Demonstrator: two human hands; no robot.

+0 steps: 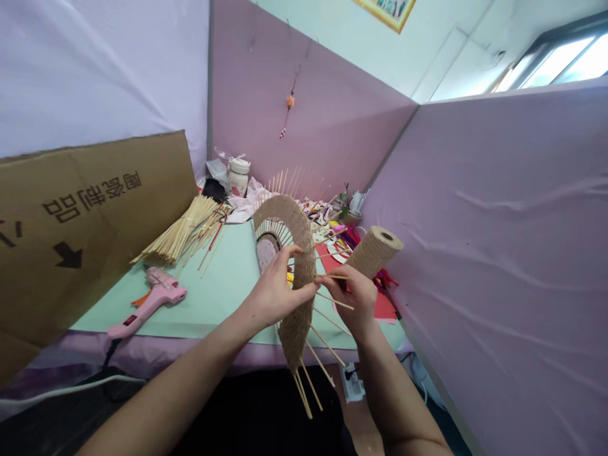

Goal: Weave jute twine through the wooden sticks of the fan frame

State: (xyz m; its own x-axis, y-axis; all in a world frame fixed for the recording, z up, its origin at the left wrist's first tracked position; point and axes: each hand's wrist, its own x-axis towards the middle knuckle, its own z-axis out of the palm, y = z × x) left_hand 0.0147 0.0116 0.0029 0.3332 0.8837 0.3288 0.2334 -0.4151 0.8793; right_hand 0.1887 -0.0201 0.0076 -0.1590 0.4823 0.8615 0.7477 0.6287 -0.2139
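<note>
A curved fan-like piece of brown twine (304,237) is woven round thin wooden sticks, whose bare ends fan outward. My left hand (275,285) grips its woven band, thumb on the near face and fingers over the inner edge. At the band's outer edge, my right hand (354,297) is closed, thumb and forefinger pinching around one wooden stick (338,277). Whether a strand of twine is also between those fingers, I cannot tell. Just behind the right hand is a large roll of brown twine (373,252), tilted, its lower end hidden by the hand.
A pink glue gun (147,307) and a bundle of wooden sticks (180,231) lie left on the green tabletop (223,278). A cardboard sheet (95,234) stands at the left. Behind are a white-lidded jar (238,177) and craft bits; red paper (384,307) lies right.
</note>
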